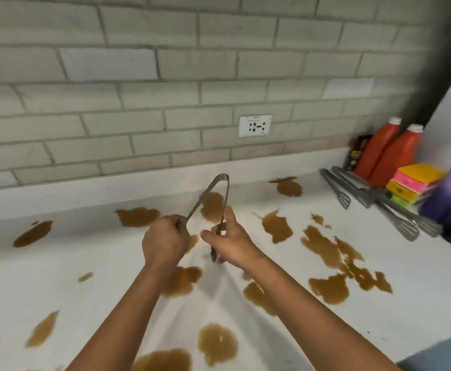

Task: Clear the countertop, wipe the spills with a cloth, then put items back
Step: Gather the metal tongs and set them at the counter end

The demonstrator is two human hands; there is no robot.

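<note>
Tongs held over a spill-covered countertop, one arm in each hand

Nearest the camera, low in the frame, brown spills [217, 343] blotch the white countertop [411, 317]; at mid-frame the left hand [164, 242] is curled round one arm of the metal tongs [220, 195] and the right hand [228, 242] pinches the other arm — both grasping, neither released. The tongs look light, stiff and springy, probably slick if sauce is on them, so a grip low on the arms seems surest. Their long axis runs from the hands away toward the wall, hinge bend pointing up-frame, tips toward the camera, arms spread. Farther off at the right edge lie more tongs [338, 190] beside two red bottles [395, 156] — likely the spot for cleared items.
</note>
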